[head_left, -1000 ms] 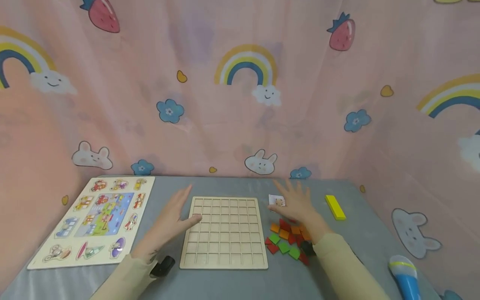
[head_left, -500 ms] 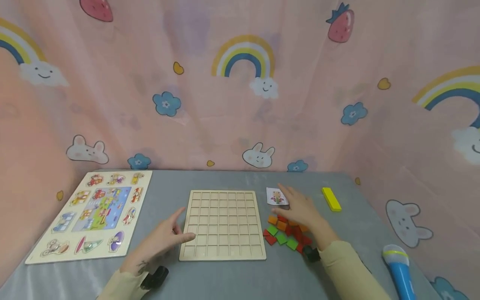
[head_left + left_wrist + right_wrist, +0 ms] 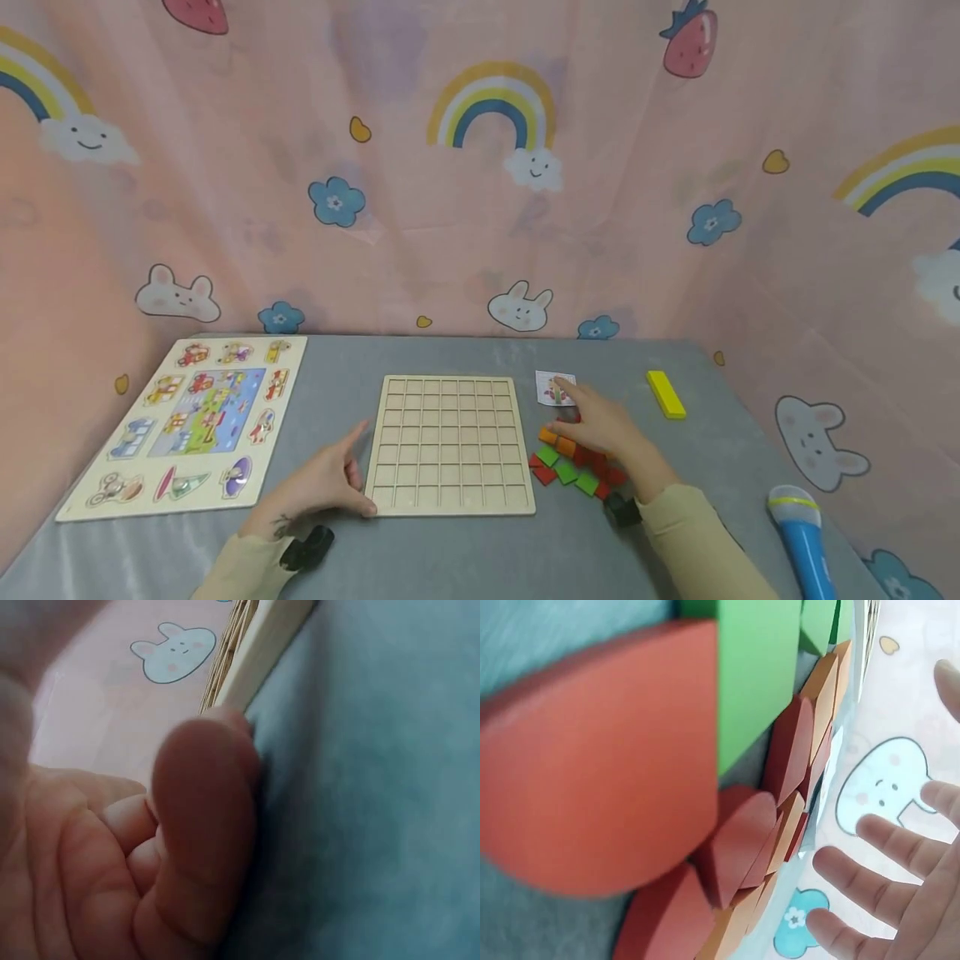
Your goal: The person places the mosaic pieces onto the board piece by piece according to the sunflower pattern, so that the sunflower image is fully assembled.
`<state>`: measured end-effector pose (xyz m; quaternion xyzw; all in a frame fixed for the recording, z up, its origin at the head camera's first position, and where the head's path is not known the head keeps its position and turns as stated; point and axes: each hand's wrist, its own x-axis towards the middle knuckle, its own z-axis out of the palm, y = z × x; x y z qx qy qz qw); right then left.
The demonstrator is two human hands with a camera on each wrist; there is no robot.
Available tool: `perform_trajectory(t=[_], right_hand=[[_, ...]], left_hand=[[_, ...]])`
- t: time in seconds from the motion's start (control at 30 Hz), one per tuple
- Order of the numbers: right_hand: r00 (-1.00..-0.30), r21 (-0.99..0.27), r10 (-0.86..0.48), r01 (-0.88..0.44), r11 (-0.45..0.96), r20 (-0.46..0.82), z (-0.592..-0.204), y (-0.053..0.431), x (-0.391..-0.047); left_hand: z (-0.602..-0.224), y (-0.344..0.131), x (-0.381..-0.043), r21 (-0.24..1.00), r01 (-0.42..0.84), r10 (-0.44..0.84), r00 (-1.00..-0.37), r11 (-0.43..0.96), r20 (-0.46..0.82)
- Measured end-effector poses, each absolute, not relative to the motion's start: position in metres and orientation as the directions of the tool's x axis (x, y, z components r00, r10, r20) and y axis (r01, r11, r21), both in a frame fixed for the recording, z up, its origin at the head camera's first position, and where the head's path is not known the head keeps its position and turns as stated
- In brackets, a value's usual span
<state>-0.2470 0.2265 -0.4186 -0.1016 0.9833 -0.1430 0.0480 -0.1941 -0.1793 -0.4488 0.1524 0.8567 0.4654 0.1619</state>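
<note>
A square wooden grid board [image 3: 450, 447] lies flat in the middle of the table. At its lower left corner, my left hand [image 3: 318, 485] rests the thumb against the edge with the index finger pointing forward; close up in the left wrist view, the thumb [image 3: 202, 817] meets the board's side. My right hand [image 3: 606, 427], fingers spread, hovers over a pile of red, orange and green tiles [image 3: 566, 472] right of the board. Its index fingertip overlaps a small picture card [image 3: 547, 392]. The right wrist view has a large red tile [image 3: 607, 757] nearest, with the fingers [image 3: 870, 892] apart from the pile.
On the left lies a picture puzzle board [image 3: 161, 475] with vehicle pieces. A yellow block [image 3: 666, 395] lies at the back right, and a blue toy microphone [image 3: 804, 542] at the front right. Behind the grey table [image 3: 450, 567] hangs a pink patterned curtain [image 3: 630, 250].
My left hand has come down and back to the grid board's lower left corner. My right hand has lowered toward the card and tiles, its fingers less spread.
</note>
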Motion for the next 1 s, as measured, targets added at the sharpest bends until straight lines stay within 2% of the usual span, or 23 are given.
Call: perform_trajectory(t=[0.33,0.6,0.7,0.83,1.0], right_hand=[[-0.949,-0.322,-0.3,-0.255,0.912,-0.097,-0.419,0.216,-0.251],[-0.937,-0.258,-0.304,-0.256,0.932,-0.171,-0.425,0.209,-0.256],[-0.934,-0.298,-0.321,-0.265,0.917,-0.157,-0.427,0.208,-0.255],[-0.95,-0.374,-0.281,-0.212,0.903,-0.139,-0.427,0.205,-0.256],[-0.978,-0.609,-0.18,-0.079,0.789,-0.106,-0.417,0.188,-0.262]], left_hand=[[-0.453,-0.18,-0.199,0.831,0.076,0.393,-0.902,0.552,-0.178],[-0.454,-0.174,-0.2,0.808,0.07,0.371,-0.909,0.585,-0.19],[-0.453,-0.174,-0.2,0.795,0.078,0.373,-0.907,0.601,-0.193],[-0.453,-0.174,-0.202,0.782,0.087,0.372,-0.908,0.618,-0.193],[-0.454,-0.174,-0.202,0.779,0.094,0.37,-0.91,0.62,-0.185]])
